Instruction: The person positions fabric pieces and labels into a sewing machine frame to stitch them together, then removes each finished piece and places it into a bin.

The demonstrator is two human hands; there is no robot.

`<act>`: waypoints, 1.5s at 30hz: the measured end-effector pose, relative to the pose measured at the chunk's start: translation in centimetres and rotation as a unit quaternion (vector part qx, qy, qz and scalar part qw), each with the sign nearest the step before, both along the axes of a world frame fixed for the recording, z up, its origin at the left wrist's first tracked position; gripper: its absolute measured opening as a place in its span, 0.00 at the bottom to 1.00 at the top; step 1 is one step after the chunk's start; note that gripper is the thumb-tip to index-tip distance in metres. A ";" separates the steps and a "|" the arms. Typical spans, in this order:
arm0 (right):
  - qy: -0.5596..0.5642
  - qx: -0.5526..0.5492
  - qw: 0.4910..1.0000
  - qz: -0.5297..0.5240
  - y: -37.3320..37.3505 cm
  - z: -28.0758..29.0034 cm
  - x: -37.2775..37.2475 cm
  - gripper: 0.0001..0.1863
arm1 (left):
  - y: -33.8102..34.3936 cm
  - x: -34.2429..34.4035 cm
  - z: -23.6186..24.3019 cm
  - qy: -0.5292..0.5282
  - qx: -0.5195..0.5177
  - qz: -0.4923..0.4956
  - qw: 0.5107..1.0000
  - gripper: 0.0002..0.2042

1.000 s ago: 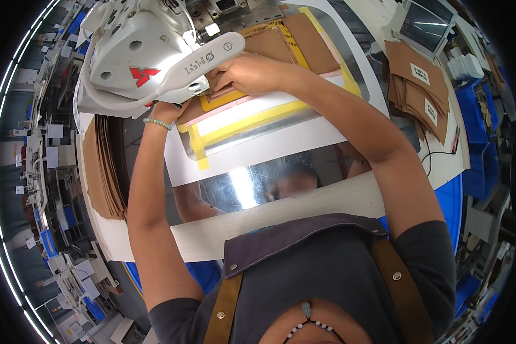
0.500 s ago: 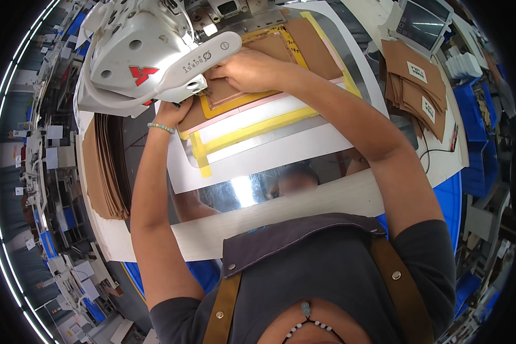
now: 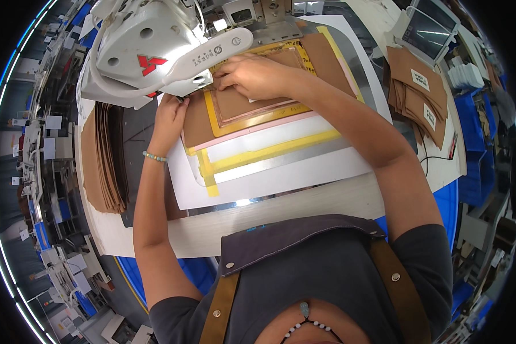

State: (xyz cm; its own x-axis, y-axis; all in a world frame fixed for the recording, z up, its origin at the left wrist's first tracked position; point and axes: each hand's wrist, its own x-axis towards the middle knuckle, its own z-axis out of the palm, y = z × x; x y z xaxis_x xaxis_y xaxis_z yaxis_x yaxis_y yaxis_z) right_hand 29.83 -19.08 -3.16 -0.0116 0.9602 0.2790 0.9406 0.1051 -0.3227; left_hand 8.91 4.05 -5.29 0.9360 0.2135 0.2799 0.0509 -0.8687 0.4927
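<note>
Both hands (image 3: 258, 77) now nearer the sewing machine (image 3: 149, 51), grip flat on brown panel (image 3: 252, 106), long axis left-right.

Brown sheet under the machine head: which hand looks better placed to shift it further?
Probably the right hand: it lies flat on top of the brown sheet, inside the yellow taped frame. The left hand only touches the sheet's left edge, below the white machine head.

The left hand (image 3: 169, 117) has moved from the machine head to the template's left edge; the brown leather piece (image 3: 252, 103) has shifted toward the tabletop's near edge.
</note>
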 end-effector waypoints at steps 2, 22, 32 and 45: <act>0.008 0.003 1.000 0.008 -0.3 -0.4 0.0 0.20 | -1.4 -1.2 1.1 0.003 -0.005 -0.038 0.999 0.14; -0.195 -0.106 0.967 -0.123 -13.2 2.4 0.5 0.20 | -10.2 -0.8 2.7 0.032 0.162 -0.156 0.974 0.22; -0.198 -0.019 0.966 -0.168 -14.1 0.4 0.2 0.22 | -10.1 -0.6 2.9 0.061 0.166 -0.149 0.973 0.23; -0.186 -0.085 0.963 -0.175 -12.3 1.5 0.0 0.23 | -10.0 -0.6 2.4 0.051 0.212 -0.131 0.967 0.25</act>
